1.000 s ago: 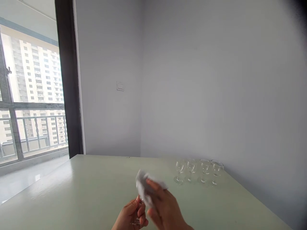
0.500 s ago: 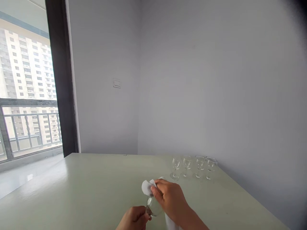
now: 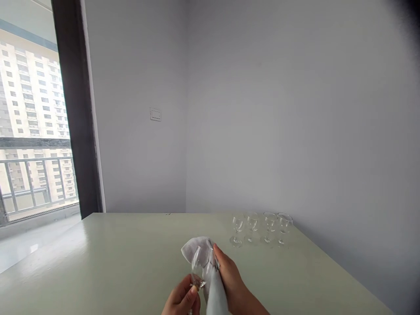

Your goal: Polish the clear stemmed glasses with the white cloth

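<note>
Near the front of the table, my left hand (image 3: pixel 184 296) is closed on a clear wine glass (image 3: pixel 197 269), pinching it low, where the bowl meets the stem. The stem below is mostly hidden by my fingers. My right hand (image 3: pixel 231 278) grips a white cloth (image 3: pixel 216 291) at the right side of the glass. One part of the cloth spreads out behind the bowl, and the rest hangs down in front of my right palm. Whether the cloth touches the inside of the glass, I cannot tell.
Several clear stemmed glasses (image 3: pixel 252 224) stand upright in a row at the back right of the pale green table (image 3: pixel 124 253). Grey walls meet behind it, with a light switch (image 3: pixel 155 114) on the left one. A window (image 3: pixel 36 131) lies at far left.
My right hand has turned and shifted off the glass's rim to its right side. The cloth, bunched at the rim before, now spreads behind the bowl and hangs down.
</note>
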### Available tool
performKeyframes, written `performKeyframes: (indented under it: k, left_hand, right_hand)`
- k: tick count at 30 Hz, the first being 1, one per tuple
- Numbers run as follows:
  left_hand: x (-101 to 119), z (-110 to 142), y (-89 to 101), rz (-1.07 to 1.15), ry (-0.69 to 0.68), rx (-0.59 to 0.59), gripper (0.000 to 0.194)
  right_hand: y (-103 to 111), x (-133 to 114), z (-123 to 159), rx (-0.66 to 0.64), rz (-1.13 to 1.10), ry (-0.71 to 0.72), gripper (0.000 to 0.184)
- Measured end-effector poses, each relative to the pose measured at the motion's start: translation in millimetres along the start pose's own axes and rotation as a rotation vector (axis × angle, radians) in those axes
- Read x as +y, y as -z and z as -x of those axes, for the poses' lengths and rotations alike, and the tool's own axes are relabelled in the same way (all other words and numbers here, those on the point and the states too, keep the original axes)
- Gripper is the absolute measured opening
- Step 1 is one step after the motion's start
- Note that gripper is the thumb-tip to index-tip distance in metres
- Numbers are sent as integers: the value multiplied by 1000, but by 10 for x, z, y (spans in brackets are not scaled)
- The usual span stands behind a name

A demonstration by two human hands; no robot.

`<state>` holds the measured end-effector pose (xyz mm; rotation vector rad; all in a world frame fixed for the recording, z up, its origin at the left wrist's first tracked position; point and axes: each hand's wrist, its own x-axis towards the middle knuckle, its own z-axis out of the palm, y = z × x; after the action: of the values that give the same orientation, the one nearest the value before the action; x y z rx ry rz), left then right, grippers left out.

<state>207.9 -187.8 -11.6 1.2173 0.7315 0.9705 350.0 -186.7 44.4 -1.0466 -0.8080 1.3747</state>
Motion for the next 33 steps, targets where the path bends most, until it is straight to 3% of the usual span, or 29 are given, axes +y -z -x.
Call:
performKeyframes:
  k: [4, 9, 12, 14, 16, 18, 22, 26, 30, 33]
  left_hand:
    - [-20, -48, 38, 190, -38, 91, 44]
    - [-60, -114, 164, 149, -93, 188, 50]
    - [-101, -129, 208, 202, -32, 207, 65]
    - [-92, -115, 213, 274, 36, 199, 73]
    - [-35, -81, 194, 343, 101, 192, 77]
    - [57, -34, 150, 399, 160, 190, 76]
    - [222, 39, 24, 554, 185, 151, 71]
    - [235, 43, -29, 565, 207, 173, 59]
    - [189, 4, 19, 545, 255, 216, 37]
    - [191, -18, 61, 558, 198, 229, 31]
  right_hand:
    - [-138, 281, 103, 62, 110, 184, 60]
    - [-137, 626, 125, 149, 481, 422, 61]
    - [-108, 746, 99, 88, 677, 511, 63]
    - [-95, 765, 92, 10, 794, 576, 54]
    - [-91, 743, 101, -72, 911, 642, 43]
    - [-94, 688, 128, -141, 1006, 690, 43]
    - [-118, 516, 209, -215, 1054, 683, 53]
    - [-143, 386, 237, -266, 1070, 591, 42]
    - [-147, 405, 173, -382, 946, 538, 38]
    - [-158, 387, 166, -445, 823, 476, 35]
